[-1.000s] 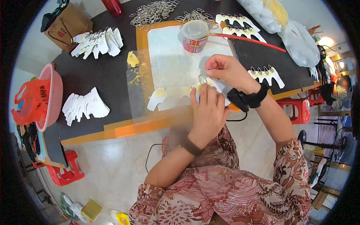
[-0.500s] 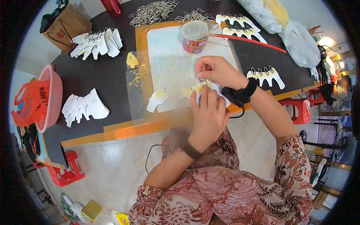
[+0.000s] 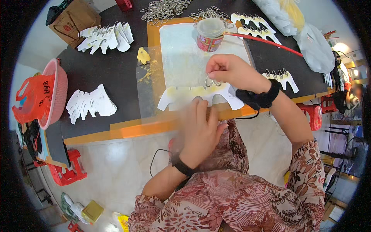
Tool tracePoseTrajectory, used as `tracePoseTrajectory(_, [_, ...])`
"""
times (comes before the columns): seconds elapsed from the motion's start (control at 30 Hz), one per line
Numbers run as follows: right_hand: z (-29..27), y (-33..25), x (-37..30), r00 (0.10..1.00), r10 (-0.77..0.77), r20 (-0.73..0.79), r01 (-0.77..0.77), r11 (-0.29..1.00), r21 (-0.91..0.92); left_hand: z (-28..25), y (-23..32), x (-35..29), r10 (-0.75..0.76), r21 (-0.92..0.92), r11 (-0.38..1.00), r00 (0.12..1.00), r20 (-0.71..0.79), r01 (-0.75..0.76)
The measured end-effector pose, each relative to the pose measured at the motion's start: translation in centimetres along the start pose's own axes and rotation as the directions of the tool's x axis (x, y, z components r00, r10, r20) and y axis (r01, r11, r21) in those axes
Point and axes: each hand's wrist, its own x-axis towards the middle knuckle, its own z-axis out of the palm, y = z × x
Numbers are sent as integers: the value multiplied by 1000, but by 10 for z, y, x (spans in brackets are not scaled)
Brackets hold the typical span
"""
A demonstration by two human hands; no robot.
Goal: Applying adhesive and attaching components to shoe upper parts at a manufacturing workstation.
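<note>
On the work sheet in front of me lies a white paper cutout [image 3: 176,93] with arched notches along its near side and yellowish smears along its far edge. My right hand [image 3: 228,71] pinches a metal ring [image 3: 209,82] between thumb and fingers, just over that far edge. Another ring shows right beside it; whether it is held or sits on the cutout I cannot tell. My left hand [image 3: 201,125] is at the cutout's near edge, partly smeared by motion, its visible fingers stretched out and its thumb apart, with nothing seen in it.
Beyond the sheet stands a plastic tub [image 3: 210,34] with a red stick [image 3: 266,40] across its right side. Ring piles [image 3: 164,11] lie at the back. Ringed cutouts [image 3: 281,78] rest right, more [image 3: 105,38] at back left, plain ones [image 3: 91,103] near a pink basket [image 3: 58,94].
My left hand has drawn back from the rings toward the cutout's near edge, leftward. My right hand stays at the far edge with a ring. The whole view has shifted slightly.
</note>
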Motion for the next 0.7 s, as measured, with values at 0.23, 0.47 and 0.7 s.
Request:
tracePoseTrajectory(0.23, [17, 2, 9, 997, -77, 15, 79, 964, -254, 2, -3, 3, 14, -1, 1000, 1000, -1, -14])
tracePoseTrajectory(0.47, [22, 5, 11, 994, -103, -24, 92, 951, -294, 4, -4, 3, 3, 40, 999, 1000, -11, -2])
tracePoseTrajectory(0.7, [23, 7, 14, 992, -120, -44, 100, 943, -318, 4, -5, 10, 6, 72, 997, 1000, 0, -6])
